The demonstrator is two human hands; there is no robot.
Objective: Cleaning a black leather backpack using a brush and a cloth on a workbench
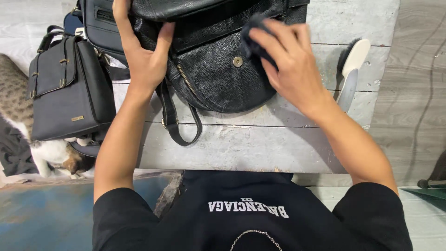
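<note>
A black leather bag [218, 69] with a round metal snap and a zip lies on a whitewashed wooden table [260, 144]. My left hand [141, 51] presses flat on the bag's left side, fingers spread over the leather. My right hand [288, 60] grips a dark cloth [253, 39] and holds it against the bag's front flap. A black strap [174, 118] of the bag loops down onto the table.
A dark grey satchel [69, 90] with buckles stands at the table's left edge, another dark bag [100, 25] behind it. A white-handled brush [353, 69] lies at the right. A tabby and white cat [28, 135] sits on the floor at the left.
</note>
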